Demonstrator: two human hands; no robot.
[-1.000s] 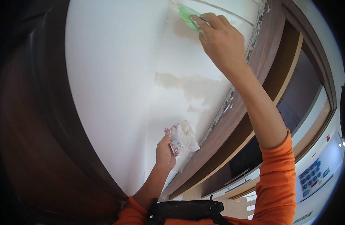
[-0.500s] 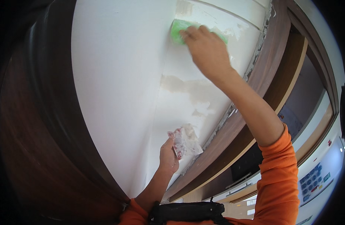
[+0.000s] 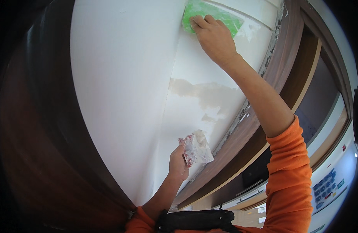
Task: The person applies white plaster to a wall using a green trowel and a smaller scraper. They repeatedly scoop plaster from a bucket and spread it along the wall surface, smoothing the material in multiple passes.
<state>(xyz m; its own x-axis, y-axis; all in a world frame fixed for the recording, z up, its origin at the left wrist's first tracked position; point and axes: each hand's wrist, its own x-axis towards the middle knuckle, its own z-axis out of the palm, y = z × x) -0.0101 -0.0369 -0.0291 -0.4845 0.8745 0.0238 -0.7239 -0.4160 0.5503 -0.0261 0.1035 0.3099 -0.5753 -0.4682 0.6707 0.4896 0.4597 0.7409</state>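
Up near the top of the white wall (image 3: 120, 77), my right hand (image 3: 216, 39) grips a flat green putty spreader (image 3: 192, 25), its blade smeared with white and lying against the surface. Lower down, my left hand (image 3: 179, 163) is closed on a second putty spreader (image 3: 198, 147), reddish at its held side and heaped with white putty. A patchy beige area (image 3: 202, 91) lies on the wall between the two hands, with whiter coating around it.
A brown door frame (image 3: 260, 120) with a rough, plaster-flecked edge runs along the right. Beyond it are wooden shelving (image 3: 309, 70) and a room. Dark brown panelling (image 3: 39, 136) fills the left side. A black strap-like pack (image 3: 196, 220) sits at my chest.
My right hand has slid the green spreader upward along the wall, and fresh white coating covers the strip below it. The left hand has shifted slightly right and down with its spreader.
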